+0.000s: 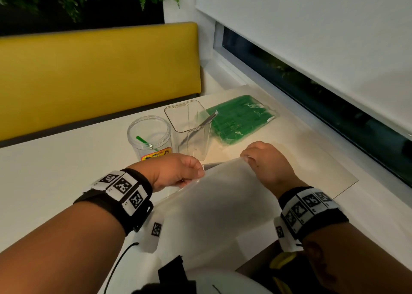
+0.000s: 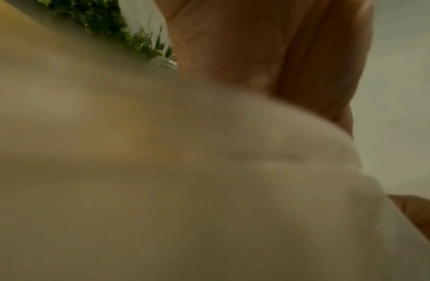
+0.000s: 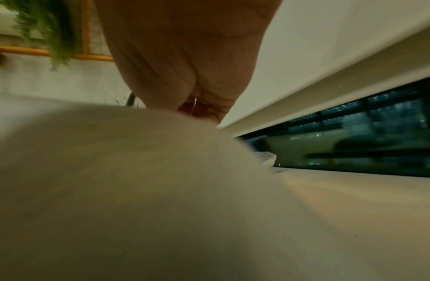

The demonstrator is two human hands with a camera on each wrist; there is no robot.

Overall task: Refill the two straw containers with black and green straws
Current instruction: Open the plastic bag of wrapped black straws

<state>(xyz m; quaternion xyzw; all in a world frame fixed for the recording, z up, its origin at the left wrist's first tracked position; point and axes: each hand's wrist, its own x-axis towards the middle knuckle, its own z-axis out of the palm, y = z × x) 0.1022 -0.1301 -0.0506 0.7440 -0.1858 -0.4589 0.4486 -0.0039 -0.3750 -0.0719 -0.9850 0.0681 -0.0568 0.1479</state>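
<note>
A cloudy white plastic bag (image 1: 214, 204) is held up over the near table edge. My left hand (image 1: 178, 171) pinches its top left corner and my right hand (image 1: 263, 162) pinches its top right corner. What the bag holds is hidden. Beyond it stand a round clear jar (image 1: 149, 135) with one green straw (image 1: 146, 142) inside and a square clear container (image 1: 189, 128) with one dark straw (image 1: 196, 130) leaning in it. A sealed pack of green straws (image 1: 238, 117) lies to their right. In both wrist views the bag (image 2: 209, 180) (image 3: 136, 190) fills the frame, blurred.
The white table (image 1: 55, 171) runs left; a thin beige mat (image 1: 312, 166) lies under the right side. A yellow bench back (image 1: 98, 75) stands behind, and a window sill with a lowered blind (image 1: 312, 26) borders the right.
</note>
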